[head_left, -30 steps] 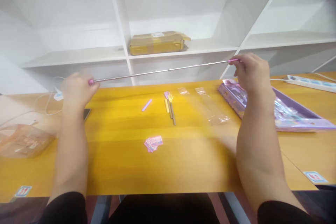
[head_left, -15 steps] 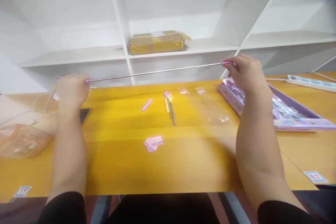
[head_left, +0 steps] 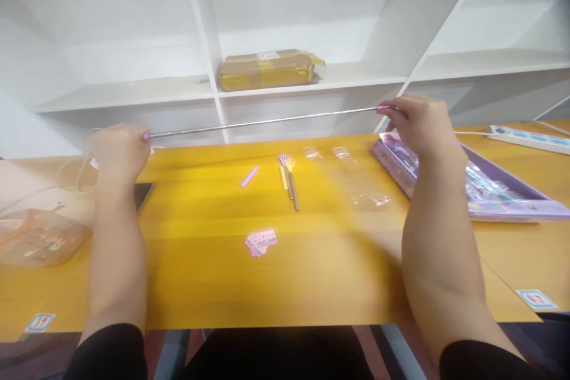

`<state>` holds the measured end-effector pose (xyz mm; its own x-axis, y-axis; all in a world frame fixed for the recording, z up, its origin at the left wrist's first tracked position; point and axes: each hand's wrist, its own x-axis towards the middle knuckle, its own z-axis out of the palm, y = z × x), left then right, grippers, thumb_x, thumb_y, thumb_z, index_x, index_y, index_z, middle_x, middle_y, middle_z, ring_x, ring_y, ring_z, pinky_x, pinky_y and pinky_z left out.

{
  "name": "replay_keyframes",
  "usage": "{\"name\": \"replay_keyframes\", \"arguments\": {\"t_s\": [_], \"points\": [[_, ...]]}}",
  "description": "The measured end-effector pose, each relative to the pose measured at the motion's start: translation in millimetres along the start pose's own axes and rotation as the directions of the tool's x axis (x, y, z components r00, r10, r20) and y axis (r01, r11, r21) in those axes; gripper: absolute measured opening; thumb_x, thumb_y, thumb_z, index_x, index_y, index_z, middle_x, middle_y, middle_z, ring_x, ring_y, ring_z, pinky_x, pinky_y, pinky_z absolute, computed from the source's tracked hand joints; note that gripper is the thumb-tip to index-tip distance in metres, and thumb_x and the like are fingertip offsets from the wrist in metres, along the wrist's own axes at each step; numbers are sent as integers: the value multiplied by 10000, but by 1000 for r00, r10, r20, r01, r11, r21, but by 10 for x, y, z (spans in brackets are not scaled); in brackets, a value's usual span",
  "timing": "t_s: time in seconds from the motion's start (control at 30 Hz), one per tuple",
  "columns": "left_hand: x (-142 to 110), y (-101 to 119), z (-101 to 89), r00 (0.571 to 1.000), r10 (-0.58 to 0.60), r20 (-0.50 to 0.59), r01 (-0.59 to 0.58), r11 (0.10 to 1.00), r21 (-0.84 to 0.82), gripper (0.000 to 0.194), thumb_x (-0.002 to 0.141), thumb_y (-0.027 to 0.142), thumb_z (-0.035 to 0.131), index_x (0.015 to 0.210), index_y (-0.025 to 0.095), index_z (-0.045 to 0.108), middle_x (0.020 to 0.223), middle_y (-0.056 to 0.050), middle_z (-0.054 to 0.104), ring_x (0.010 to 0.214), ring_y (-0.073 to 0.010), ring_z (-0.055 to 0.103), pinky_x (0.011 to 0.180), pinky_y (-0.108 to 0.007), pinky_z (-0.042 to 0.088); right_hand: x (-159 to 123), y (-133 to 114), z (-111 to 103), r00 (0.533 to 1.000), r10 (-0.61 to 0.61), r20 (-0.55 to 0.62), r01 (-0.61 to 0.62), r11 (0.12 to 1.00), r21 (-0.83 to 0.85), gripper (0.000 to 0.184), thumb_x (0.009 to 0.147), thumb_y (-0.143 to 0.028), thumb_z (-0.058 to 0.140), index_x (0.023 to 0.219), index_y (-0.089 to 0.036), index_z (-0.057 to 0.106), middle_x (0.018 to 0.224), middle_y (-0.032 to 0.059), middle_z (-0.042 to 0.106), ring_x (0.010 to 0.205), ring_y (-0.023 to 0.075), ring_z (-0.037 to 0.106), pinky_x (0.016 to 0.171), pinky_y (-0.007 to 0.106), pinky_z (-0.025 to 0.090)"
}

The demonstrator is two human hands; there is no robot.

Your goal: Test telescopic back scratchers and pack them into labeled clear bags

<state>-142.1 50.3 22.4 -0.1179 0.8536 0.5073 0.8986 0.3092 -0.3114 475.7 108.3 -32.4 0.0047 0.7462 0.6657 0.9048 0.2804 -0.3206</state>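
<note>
Lying nearest on the yellow-brown wooden desk (head_left: 200,285) is a small overlapping fan of pink printed paper cards (head_left: 261,242). Farther left sits a crumpled, translucent orange plastic bag (head_left: 42,240), and a dark, flat rectangular object (head_left: 143,195) is partly hidden by the left forearm. Past the cards, a slim purple stick (head_left: 249,176) lies apart from a short yellow stick (head_left: 283,178) and two slender metal-handled tools (head_left: 293,187) with claw-shaped heads, one purple, one yellow. Clear plastic sleeves (head_left: 360,184) lie right of these, then an open purple box (head_left: 550,209) with packaged contents, partly behind the right forearm.

Above the far part of the desk, a thin silver metal rod (head_left: 267,122) with pink ends is held nearly level. The left hand (head_left: 120,151), blurred, is curled around one end; the right hand (head_left: 423,124) pinches the other between thumb and fingers. Behind stands white shelving (head_left: 199,24) bearing a brown taped cardboard parcel (head_left: 267,73).
</note>
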Motion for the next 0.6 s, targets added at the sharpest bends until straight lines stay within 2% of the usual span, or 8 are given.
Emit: {"name": "replay_keyframes", "arguments": {"t_s": [0.27, 0.37, 0.47, 0.6], "points": [[4, -3, 1, 999, 7, 37, -8, 1000, 29, 412, 1044, 250, 408, 1097, 149, 805, 1072, -137, 793, 891, -233, 602, 699, -325, 271, -9, 60, 53, 995, -75, -65, 79, 996, 52, 132, 1048, -220, 717, 1074, -227, 846, 994, 49, 822, 659, 130, 692, 854, 257, 542], [-4, -8, 2, 998, -17, 61, 14, 999, 43, 443, 1051, 281, 400, 1129, 156, 817, 1091, -143, 805, 941, -266, 647, 736, -326, 315, -14, 67, 55, 996, -66, -67, 70, 996, 55, 138, 1036, -239, 723, 1072, -233, 856, 900, 41, 815, 688, 157, 721, 858, 269, 556], [-29, -14, -29, 995, -28, 92, 22, 998, 65, 481, 1051, 324, 390, 1137, 159, 833, 1079, -155, 809, 941, -289, 654, 759, -334, 337, -21, 64, 32, 997, -39, -63, 43, 997, 68, 147, 1031, -257, 724, 1070, -247, 865, 833, 34, 807, 722, 183, 750, 872, 285, 566], [-83, -31, -137, 995, -16, 95, 12, 999, 47, 464, 1042, 318, 407, 1092, 155, 838, 981, -133, 790, 853, -253, 606, 751, -327, 305, -23, 34, -12, 995, -50, -84, 57, 996, 76, 133, 1039, -282, 732, 1039, -249, 861, 864, 57, 819, 756, 192, 754, 906, 298, 561]]}}
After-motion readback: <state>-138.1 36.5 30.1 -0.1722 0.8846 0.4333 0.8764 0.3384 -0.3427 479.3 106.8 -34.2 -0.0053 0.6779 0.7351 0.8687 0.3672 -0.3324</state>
